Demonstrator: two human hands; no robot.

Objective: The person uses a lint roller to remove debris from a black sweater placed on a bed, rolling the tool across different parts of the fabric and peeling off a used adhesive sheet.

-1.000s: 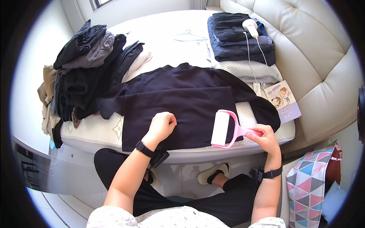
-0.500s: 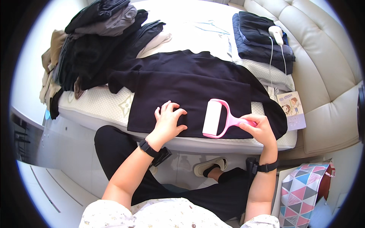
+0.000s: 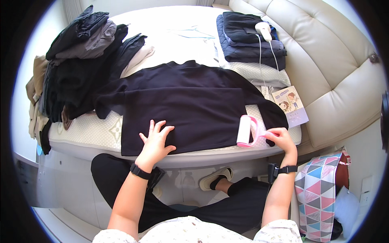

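A black long-sleeved top point(image 3: 178, 109) lies spread over the near edge of the bed. My left hand point(image 3: 155, 141) rests on its lower left part, fingers spread and nothing in them. In my right hand point(image 3: 281, 139) is the pink handle of a lint roller point(image 3: 244, 130) with a wide white roll. The roller is at the top's lower right corner, by the right sleeve point(image 3: 273, 115). Whether the roll presses on the fabric I cannot tell.
A tall heap of dark clothes point(image 3: 81, 69) stands at the left of the bed. Folded dark clothes point(image 3: 251, 42) at the far right carry a white corded device point(image 3: 263, 30). A booklet point(image 3: 289, 105) lies near the beige headboard point(image 3: 320, 60). A triangle-patterned bag point(image 3: 318, 198) stands lower right.
The lint roller in my right hand has moved right across the top to its right edge. My left hand stays on the fabric, its fingers spread wider. The whole view has shifted.
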